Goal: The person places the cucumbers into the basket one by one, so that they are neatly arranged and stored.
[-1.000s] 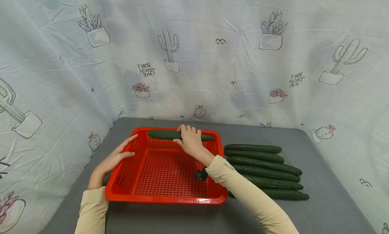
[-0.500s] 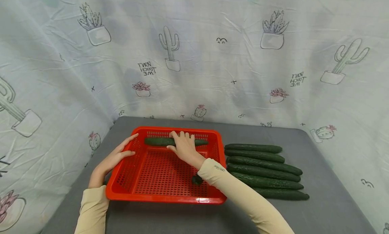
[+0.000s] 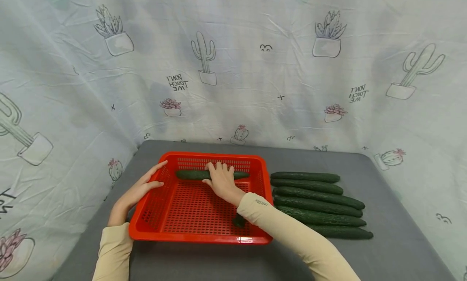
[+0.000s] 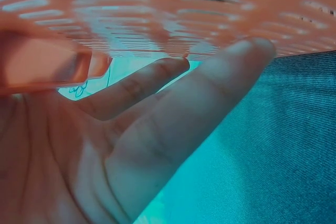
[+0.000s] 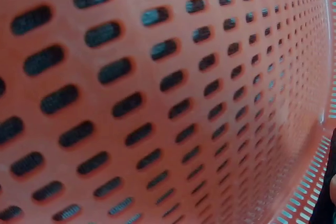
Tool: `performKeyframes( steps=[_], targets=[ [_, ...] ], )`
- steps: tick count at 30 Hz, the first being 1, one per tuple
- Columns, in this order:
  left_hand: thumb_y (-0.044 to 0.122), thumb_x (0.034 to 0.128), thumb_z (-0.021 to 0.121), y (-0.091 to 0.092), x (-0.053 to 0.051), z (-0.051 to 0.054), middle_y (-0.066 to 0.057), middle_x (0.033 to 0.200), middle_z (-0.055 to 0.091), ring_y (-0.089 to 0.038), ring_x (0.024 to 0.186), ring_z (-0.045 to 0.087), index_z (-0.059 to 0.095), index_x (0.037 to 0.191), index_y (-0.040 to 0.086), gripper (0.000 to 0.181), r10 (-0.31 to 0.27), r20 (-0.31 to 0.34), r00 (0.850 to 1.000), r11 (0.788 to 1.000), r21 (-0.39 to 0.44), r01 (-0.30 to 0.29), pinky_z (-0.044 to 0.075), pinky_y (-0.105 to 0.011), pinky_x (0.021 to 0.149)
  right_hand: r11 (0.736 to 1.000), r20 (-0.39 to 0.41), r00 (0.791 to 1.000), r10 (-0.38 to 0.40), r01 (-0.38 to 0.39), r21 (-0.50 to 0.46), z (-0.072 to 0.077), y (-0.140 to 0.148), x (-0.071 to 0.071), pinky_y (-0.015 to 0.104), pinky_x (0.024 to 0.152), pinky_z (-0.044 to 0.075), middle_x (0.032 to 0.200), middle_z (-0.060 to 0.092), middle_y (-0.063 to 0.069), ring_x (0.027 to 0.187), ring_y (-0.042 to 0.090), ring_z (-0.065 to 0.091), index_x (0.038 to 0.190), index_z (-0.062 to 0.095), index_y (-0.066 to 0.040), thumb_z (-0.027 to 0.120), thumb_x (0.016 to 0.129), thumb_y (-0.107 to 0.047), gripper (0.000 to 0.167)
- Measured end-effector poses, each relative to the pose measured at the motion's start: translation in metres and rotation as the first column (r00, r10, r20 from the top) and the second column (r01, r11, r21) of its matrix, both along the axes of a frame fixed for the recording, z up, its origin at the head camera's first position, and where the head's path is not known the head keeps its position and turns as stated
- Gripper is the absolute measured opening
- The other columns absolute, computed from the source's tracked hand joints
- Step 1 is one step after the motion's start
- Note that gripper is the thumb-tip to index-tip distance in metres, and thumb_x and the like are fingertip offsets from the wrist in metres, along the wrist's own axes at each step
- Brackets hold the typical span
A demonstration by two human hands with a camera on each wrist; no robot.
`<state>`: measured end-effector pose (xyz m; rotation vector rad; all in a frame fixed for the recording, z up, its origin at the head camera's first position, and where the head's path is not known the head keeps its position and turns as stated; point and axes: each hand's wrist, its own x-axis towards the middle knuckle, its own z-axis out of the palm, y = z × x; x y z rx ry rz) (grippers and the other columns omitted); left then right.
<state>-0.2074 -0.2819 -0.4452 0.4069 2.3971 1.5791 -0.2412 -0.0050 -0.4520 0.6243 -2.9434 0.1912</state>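
Note:
My right hand [image 3: 222, 183] is over a long dark green cucumber [image 3: 192, 174], its fingers around the middle. The cucumber lies crosswise inside the red plastic basket [image 3: 204, 238], low along the back wall. At the basket's left side, my left hand [image 3: 136, 191] holds the rim, with two digits showing over the edge. Up close in the left wrist view, extended fingers [image 4: 157, 124] of that hand lie against the outside of the slotted wall. The right wrist view shows mostly the basket's perforated surface [image 5: 157, 98]; the cucumber is hardly visible there.
Several cucumbers [image 3: 321, 208] lie side by side on the grey table [image 3: 394, 240], just right of the basket. A pale curtain [image 3: 248, 70] with plant drawings hangs behind and at both sides. A small black object [image 3: 238, 221] shows under the right wrist.
My right hand has lowered the cucumber from the back rim's height down into the basket, shifting slightly left. The left hand and the basket have stayed put.

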Motion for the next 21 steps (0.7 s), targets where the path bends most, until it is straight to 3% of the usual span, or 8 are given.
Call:
performKeyframes(
  steps=[5,14,21],
  targets=[
    [0.015,0.0964,0.045,0.0005,0.0006,-0.0003,-0.021,0.149,0.019,-0.044,0.116,0.043,0.012,0.150,0.026,0.064,-0.007,0.024,1.000,0.999,0.036,0.006,0.050,-0.039,0.078,1.000,0.048,0.999,-0.015,0.016,-0.012,-0.0023,0.0013,0.0010,0.040,0.075,0.037,0.110,0.053,0.006,0.094,0.026,0.050,0.118,0.046,-0.024,0.053,0.088,-0.050,0.040],
    [0.016,0.0962,0.046,0.0019,-0.0023,0.0008,-0.019,0.150,0.015,-0.044,0.117,0.042,0.013,0.150,0.026,0.064,-0.001,0.015,1.000,1.000,0.021,0.001,0.049,-0.039,0.079,1.000,0.061,0.998,0.004,-0.005,0.011,-0.0034,0.0042,-0.0003,0.043,0.078,0.038,0.112,0.053,0.003,0.098,0.027,0.051,0.117,0.047,-0.024,0.056,0.087,-0.047,0.039],
    [0.016,0.0962,0.046,0.0014,-0.0013,0.0001,-0.018,0.151,0.013,-0.043,0.119,0.040,0.013,0.150,0.025,0.063,0.001,-0.008,1.000,1.000,-0.006,-0.001,0.048,-0.039,0.080,0.994,0.049,0.998,0.027,-0.032,0.104,-0.0068,0.0045,-0.0024,0.046,0.081,0.041,0.112,0.056,0.000,0.095,0.025,0.054,0.113,0.049,-0.024,0.059,0.085,-0.047,0.038]
  ],
)
